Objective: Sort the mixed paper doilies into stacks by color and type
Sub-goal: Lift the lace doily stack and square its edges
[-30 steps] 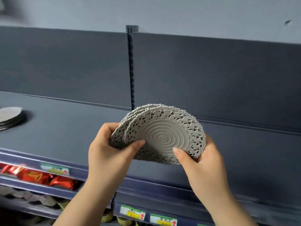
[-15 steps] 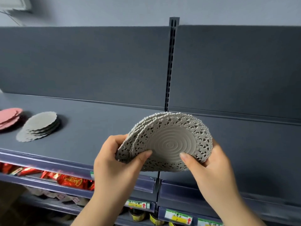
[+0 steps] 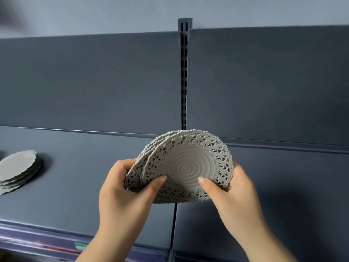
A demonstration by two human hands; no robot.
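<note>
A fanned bundle of grey lace doilies [image 3: 186,159] with ringed centres is held upright above the shelf. My left hand [image 3: 124,193] grips its lower left edge, thumb on the front. My right hand [image 3: 234,195] grips the lower right edge, thumb pressed on the front doily's centre. A stack of plain grey scalloped doilies [image 3: 18,170] lies on the shelf at the far left.
The dark grey shelf board [image 3: 75,176] runs left to right with a back panel [image 3: 94,82] behind it. A slotted upright post [image 3: 184,72] divides the two bays. A seam [image 3: 174,224] splits the shelf below my hands. The front lip [image 3: 37,241] carries price labels.
The view has swung up and slightly right, so the pink stack at the left has left the frame and the lower shelves are hidden. Both hands keep hold of the lace bundle.
</note>
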